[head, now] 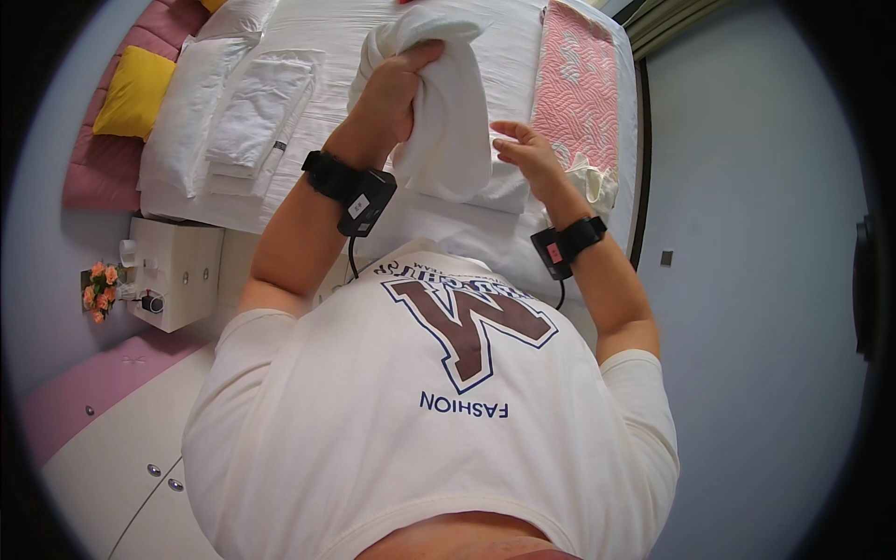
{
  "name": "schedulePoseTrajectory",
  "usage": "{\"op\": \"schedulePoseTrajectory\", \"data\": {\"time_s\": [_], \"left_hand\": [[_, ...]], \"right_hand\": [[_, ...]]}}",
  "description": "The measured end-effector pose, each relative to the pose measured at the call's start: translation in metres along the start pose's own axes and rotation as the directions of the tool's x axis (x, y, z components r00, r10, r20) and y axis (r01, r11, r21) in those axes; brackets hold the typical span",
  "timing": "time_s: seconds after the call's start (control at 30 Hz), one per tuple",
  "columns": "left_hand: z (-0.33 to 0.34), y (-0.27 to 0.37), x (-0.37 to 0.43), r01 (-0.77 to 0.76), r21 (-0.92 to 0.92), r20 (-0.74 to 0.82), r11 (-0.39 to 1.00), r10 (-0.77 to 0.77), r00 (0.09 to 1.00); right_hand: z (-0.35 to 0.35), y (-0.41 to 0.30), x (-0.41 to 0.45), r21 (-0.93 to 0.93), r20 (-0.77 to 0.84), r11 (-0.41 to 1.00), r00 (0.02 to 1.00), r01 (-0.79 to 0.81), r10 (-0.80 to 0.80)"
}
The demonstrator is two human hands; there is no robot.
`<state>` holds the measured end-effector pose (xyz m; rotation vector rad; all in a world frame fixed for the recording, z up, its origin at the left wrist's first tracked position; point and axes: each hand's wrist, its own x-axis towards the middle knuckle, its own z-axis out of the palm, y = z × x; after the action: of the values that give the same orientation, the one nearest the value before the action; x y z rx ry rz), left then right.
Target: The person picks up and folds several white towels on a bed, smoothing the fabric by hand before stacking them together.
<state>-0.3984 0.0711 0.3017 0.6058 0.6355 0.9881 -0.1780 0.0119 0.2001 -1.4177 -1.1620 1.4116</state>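
Note:
A bunched white cloth [448, 133], perhaps a towel, hangs in folds above the bed. My left hand [395, 91] grips it from the near side, thumb pointing up and to the right. Just right of the cloth is my right hand [525, 150], with fingers apart and nothing in them; a small gap separates its fingertips from the cloth. Below both hands lies a flat folded white cloth [514, 192], partly hidden by the hanging one. Each wrist wears a black strapped device with a cable.
On the white-sheeted bed [315, 35] are a folded white linen stack [259, 112], white pillows [192, 105], a folded pink quilt [577, 84] and a crumpled cream cloth [595, 185]. A yellow cushion [133, 91] leans on the pink headboard [105, 171]. A white nightstand [185, 269] stands left.

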Motion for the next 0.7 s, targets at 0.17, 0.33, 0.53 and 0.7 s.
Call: {"op": "schedulePoseTrajectory", "data": {"time_s": [0.17, 0.33, 0.53, 0.7], "left_hand": [[0.003, 0.011, -0.012, 0.064, -0.070, 0.075, 0.995, -0.059, 0.995], [0.011, 0.022, -0.017, 0.114, -0.121, 0.200, 0.986, -0.088, 0.976], [0.010, 0.024, -0.020, 0.153, -0.171, 0.281, 0.973, -0.100, 0.954], [-0.010, 0.027, -0.017, 0.076, -0.125, 0.217, 0.989, -0.048, 0.975]], "right_hand": [[0.022, 0.026, 0.008, 0.061, -0.078, 0.998, 0.996, -0.026, 0.031], [0.021, 0.029, 0.016, 0.163, 0.104, 0.963, 0.974, -0.215, 0.200], [0.022, 0.026, -0.002, 0.039, 0.224, 0.945, 0.924, -0.325, 0.309], [0.003, 0.047, 0.002, 0.242, 0.379, 0.896, 0.886, -0.373, 0.267]]}}
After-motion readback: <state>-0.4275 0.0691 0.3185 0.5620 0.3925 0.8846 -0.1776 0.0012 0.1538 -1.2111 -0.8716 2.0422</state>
